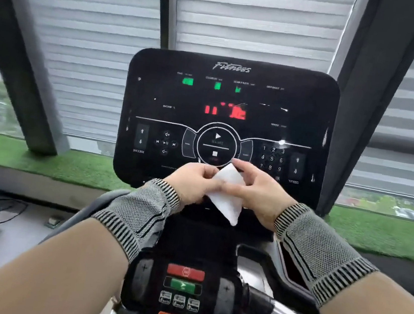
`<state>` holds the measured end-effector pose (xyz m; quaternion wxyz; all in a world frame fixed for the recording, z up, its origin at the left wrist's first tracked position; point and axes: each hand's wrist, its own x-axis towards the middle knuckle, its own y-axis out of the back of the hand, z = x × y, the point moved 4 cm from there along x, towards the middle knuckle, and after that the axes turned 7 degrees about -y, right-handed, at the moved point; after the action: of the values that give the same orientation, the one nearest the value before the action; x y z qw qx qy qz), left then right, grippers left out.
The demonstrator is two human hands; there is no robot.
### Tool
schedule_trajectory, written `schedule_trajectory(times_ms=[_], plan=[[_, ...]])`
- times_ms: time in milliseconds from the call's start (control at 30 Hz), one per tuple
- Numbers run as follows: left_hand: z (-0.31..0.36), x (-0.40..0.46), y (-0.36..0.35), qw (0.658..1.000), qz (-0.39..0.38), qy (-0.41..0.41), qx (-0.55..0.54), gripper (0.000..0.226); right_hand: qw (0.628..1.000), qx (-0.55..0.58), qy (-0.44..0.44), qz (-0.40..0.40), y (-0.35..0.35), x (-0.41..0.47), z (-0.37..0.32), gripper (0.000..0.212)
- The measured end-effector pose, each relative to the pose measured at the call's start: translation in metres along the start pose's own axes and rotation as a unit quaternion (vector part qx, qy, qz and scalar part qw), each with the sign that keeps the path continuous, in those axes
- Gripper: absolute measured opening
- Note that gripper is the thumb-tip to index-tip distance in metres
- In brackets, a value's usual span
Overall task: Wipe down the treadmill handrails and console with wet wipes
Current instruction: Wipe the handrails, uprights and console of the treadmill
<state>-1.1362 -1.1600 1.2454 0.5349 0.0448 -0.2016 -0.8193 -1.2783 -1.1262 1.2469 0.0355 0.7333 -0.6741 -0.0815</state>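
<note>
Two hands, left hand [191,184] and right hand [262,190], pinch one wipe [227,193].

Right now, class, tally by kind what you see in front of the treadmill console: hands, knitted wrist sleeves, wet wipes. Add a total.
Hands: 2, left hand, right hand
Wrist sleeves: 2, left sleeve, right sleeve
Wet wipes: 1, the wet wipe
Total: 5

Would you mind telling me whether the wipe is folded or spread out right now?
Folded: the wipe is a compact wedge pinched between the left hand and right hand.
</note>
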Motion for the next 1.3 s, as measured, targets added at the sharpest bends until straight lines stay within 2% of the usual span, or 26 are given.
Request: schedule_trajectory(times_ms=[67, 133, 200, 267, 367, 433, 467, 633, 700, 800, 833, 900, 1000, 1067, 1100, 1167, 1200, 1300], plan=[[-0.002, 0.0, 0.0, 0.999, 0.024, 0.019, -0.011, 0.012, 0.999, -0.037, 0.014, 0.005, 0.004, 0.008, 0.007, 0.028], [-0.007, 0.0, 0.001, 0.997, 0.053, 0.046, -0.018, 0.012, 0.993, -0.085, 0.051, 0.069, 0.011, 0.014, 0.01, 0.006], [-0.012, 0.001, 0.002, 0.995, 0.071, 0.071, -0.023, 0.012, 0.963, -0.209, 0.096, 0.14, 0.014, 0.019, 0.01, 0.008], [-0.019, 0.003, 0.002, 0.991, 0.093, 0.087, -0.041, 0.01, 0.901, -0.36, 0.162, 0.177, 0.005, 0.018, 0.007, 0.015], [-0.027, 0.003, 0.005, 0.981, 0.13, 0.107, -0.096, 0.012, 0.81, -0.464, 0.316, 0.169, -0.018, 0.017, 0.008, 0.037], [-0.032, 0.002, 0.008, 0.97, 0.141, 0.128, -0.15, 0.014, 0.768, -0.496, 0.378, 0.145, -0.031, 0.02, 0.012, 0.032], [-0.036, 0.001, 0.012, 0.967, 0.141, 0.136, -0.161, 0.014, 0.765, -0.499, 0.386, 0.13, -0.037, 0.024, 0.013, 0.027], [-0.06, -0.004, 0.048, 0.971, 0.093, 0.157, -0.152, 0.017, 0.795, -0.482, 0.364, 0.057, -0.064, 0.047, 0.012, 0.016], [-0.072, -0.006, 0.07, 0.972, 0.09, 0.162, -0.146, 0.023, 0.806, -0.476, 0.348, 0.052, -0.078, 0.059, 0.01, 0.011], [-0.103, -0.004, 0.123, 0.966, 0.233, 0.109, -0.031, 0.024, 0.816, -0.469, 0.326, 0.088, -0.098, 0.078, 0.003, 0.019], [-0.116, -0.004, 0.14, 0.955, 0.278, 0.1, -0.003, 0.029, 0.812, -0.47, 0.33, 0.099, -0.106, 0.084, 0.0, 0.022], [-0.138, -0.002, 0.159, 0.947, 0.302, 0.109, -0.018, 0.036, 0.793, -0.492, 0.346, 0.1, -0.127, 0.097, -0.005, 0.026], [-0.159, 0.002, 0.161, 0.954, 0.262, 0.121, -0.083, 0.038, 0.762, -0.536, 0.351, 0.09, -0.164, 0.121, -0.01, 0.028], [-0.166, 0.004, 0.157, 0.963, 0.233, 0.112, -0.077, 0.037, 0.736, -0.593, 0.323, 0.054, -0.189, 0.136, -0.007, 0.032], [-0.171, 0.005, 0.157, 0.966, 0.226, 0.106, -0.07, 0.037, 0.716, -0.631, 0.297, 0.024, -0.201, 0.143, -0.003, 0.036], [-0.18, 0.008, 0.158, 0.967, 0.218, 0.11, -0.075, 0.038, 0.644, -0.714, 0.276, -0.024, -0.22, 0.149, 0.001, 0.038], [-0.184, 0.01, 0.159, 0.967, 0.211, 0.113, -0.082, 0.038, 0.632, -0.727, 0.265, -0.03, -0.221, 0.15, 0.002, 0.037], [-0.185, 0.012, 0.162, 0.968, 0.194, 0.119, -0.109, 0.039, 0.673, -0.715, 0.189, 0.009, -0.196, 0.147, 0.005, 0.044]])
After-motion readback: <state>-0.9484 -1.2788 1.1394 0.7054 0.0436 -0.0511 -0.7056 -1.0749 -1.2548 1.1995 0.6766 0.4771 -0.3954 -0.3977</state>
